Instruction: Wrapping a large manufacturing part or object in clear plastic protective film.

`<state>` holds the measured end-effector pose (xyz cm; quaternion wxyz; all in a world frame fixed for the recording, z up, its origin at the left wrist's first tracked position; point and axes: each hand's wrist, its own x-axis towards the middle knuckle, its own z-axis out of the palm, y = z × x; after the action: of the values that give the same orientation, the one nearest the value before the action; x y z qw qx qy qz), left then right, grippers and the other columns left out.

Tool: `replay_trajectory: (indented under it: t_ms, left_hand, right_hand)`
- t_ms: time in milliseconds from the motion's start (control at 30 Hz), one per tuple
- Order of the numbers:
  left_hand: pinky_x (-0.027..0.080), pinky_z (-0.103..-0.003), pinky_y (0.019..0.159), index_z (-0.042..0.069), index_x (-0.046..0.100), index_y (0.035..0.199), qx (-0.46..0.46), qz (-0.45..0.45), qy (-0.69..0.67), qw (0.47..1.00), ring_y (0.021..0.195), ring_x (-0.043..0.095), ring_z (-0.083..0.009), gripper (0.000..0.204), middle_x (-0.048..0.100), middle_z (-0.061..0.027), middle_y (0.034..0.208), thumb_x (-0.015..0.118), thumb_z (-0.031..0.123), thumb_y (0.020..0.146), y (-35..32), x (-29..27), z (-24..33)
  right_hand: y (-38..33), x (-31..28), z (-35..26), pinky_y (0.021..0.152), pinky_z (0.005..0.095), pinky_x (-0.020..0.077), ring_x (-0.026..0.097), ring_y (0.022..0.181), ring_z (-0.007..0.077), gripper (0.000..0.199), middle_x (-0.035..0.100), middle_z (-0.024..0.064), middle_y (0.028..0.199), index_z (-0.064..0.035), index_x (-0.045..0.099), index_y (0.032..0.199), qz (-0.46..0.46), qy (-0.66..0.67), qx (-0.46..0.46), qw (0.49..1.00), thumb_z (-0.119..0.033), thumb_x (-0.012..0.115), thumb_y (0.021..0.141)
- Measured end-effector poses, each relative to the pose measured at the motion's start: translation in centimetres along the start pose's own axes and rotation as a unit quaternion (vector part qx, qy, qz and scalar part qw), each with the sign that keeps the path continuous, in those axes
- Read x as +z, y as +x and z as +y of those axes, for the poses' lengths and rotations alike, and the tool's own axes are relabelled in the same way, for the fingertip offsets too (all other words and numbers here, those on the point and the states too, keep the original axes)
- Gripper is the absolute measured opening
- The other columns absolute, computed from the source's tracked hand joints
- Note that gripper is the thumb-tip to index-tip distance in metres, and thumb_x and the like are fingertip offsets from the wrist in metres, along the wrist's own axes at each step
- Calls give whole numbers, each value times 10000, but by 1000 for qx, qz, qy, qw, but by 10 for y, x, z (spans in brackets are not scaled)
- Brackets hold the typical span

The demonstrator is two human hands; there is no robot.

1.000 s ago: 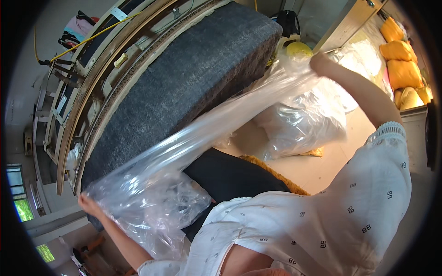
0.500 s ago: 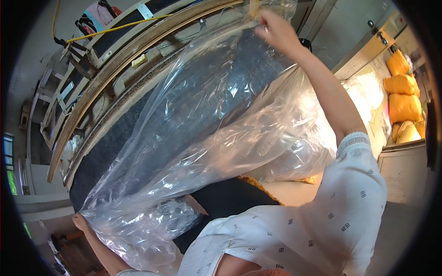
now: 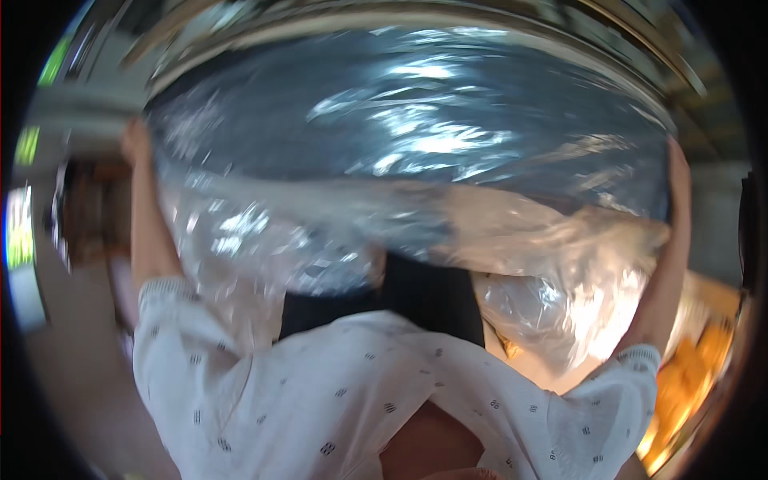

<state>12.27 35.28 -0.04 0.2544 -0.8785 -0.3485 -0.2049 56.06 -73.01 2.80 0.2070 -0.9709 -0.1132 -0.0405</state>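
A large clear plastic sheet or bag (image 3: pixel 400 160) is stretched wide in front of me, shiny with glare. My left hand (image 3: pixel 134 142) grips its left edge with the arm raised. My right hand (image 3: pixel 678 164) grips its right edge, arm also raised. Behind the plastic I make out a big dark grey cushion (image 3: pixel 336 112), blurred. The plastic hangs down in folds toward my white patterned shirt. A dark cushion or pad (image 3: pixel 424 292) shows below the plastic, near my chest.
A pale tabletop (image 3: pixel 528 360) lies at the lower right with more crumpled clear plastic (image 3: pixel 576 308) on it. Yellow-orange items (image 3: pixel 688 384) sit at the far right. The whole picture is motion-blurred.
Both arms have swung up and apart, spreading the plastic wide across the grey cushion. My view has turned, so the cushion now fills the top.
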Motion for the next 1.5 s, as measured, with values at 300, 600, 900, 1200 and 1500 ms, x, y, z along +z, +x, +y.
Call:
replay_trajectory:
  t_ms: [300,600,900,1200,1500]
  left_hand:
    - [457,-381,744,9,621,899,-251,201,-315,893,802,596,-311,226,633,-182,859,536,199,809,17,-12,49]
    - [443,-404,778,42,597,904,-323,170,-365,857,884,582,-337,248,622,-179,897,487,245,816,7,-22,75]
    - [433,-417,776,56,583,903,-338,165,-406,833,888,566,-359,232,610,-190,916,474,243,817,3,-44,80]
    - [464,-322,717,-2,593,849,-278,252,-515,771,777,585,-246,198,609,-144,839,611,166,746,5,-59,105]
    - [459,-318,654,-3,588,792,-211,290,-587,726,688,559,-217,194,598,-127,787,614,187,756,13,13,59]
  right_hand:
    - [-55,17,-255,819,272,423,568,885,172,257,592,71,970,-47,576,1064,89,133,-196,967,-225,454,926]
    - [-327,207,-394,940,324,385,440,1161,243,696,357,124,1354,-40,242,1373,-471,303,-105,821,-165,619,801]
    - [-295,197,-443,764,269,445,577,869,177,209,594,113,886,33,525,1021,-472,406,-203,756,-83,479,853]
    - [-298,-18,-294,624,263,465,546,682,113,188,562,39,795,-44,540,1012,-243,519,-87,815,-123,498,847]
    - [-313,112,-412,671,235,434,508,739,87,139,525,13,818,-43,541,973,-45,493,-66,866,-43,481,847]
